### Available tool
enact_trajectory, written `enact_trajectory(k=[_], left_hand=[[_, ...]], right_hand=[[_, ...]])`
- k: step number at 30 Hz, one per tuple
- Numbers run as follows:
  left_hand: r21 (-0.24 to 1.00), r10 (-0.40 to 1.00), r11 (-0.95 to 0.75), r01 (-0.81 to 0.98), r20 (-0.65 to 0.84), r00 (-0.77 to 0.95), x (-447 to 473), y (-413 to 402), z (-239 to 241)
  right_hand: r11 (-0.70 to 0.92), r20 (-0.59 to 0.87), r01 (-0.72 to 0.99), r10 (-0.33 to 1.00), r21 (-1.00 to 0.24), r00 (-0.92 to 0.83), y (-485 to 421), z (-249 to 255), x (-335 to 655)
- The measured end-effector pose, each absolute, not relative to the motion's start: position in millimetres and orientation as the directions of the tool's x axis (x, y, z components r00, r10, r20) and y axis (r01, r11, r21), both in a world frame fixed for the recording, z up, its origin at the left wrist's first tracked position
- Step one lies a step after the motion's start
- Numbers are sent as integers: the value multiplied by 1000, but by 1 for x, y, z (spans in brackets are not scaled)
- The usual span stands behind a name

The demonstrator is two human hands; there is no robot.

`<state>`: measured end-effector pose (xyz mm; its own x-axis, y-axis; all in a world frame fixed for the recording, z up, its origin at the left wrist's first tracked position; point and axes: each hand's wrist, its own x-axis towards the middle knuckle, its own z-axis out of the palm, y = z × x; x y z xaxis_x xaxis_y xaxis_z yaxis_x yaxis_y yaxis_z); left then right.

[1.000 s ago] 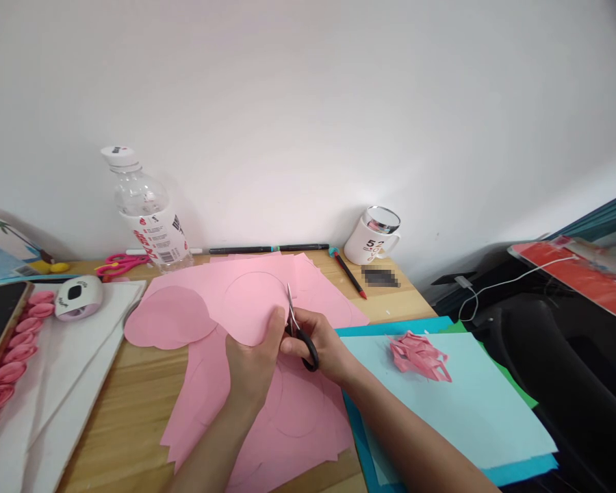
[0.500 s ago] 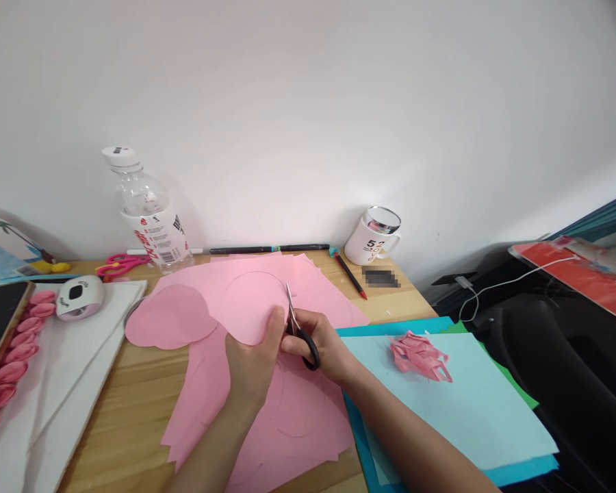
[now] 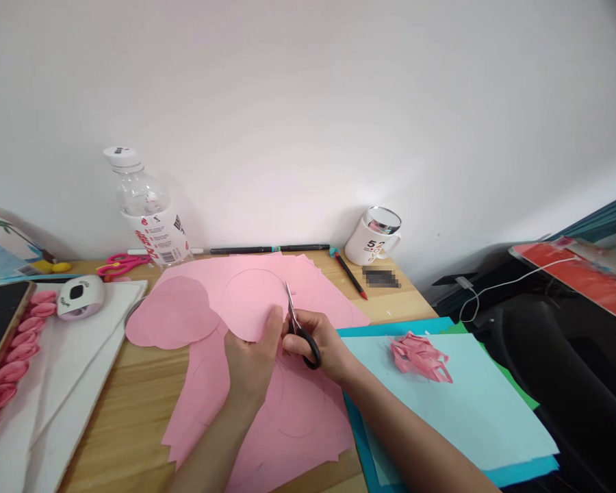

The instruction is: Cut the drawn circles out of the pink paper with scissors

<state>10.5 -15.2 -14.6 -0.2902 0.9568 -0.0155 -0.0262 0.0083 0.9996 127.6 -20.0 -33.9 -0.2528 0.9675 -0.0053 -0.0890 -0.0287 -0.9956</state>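
Left hand (image 3: 250,361): fingers pinch the circle-marked pink sheet (image 3: 251,305), which lies over the pink stack (image 3: 308,418) on the counter (image 3: 118,394). Right hand (image 3: 322,346): fingers grip black-handled scissors (image 3: 298,330), blades by the marking's right edge. Pink scraps (image 3: 419,357) rest on pale-blue paper (image 3: 472,400), right.

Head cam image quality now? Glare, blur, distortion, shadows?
Head view: soft light on the wall; faint shadow beside the bottle; reflections on the metal-topped mug; bottle leans outward, probably wide-angle distortion; dark patch by the mug pixelated; scissors, left hand and right hand show no obvious motion blur.
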Motion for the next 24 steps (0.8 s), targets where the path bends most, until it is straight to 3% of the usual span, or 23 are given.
enact_trajectory(k=[24], left_hand=[[998,942,-33,62,52,-332,7,-12,-24]], right_hand=[[-57,-35,-76,965,-996,-259,-21,-35,128]])
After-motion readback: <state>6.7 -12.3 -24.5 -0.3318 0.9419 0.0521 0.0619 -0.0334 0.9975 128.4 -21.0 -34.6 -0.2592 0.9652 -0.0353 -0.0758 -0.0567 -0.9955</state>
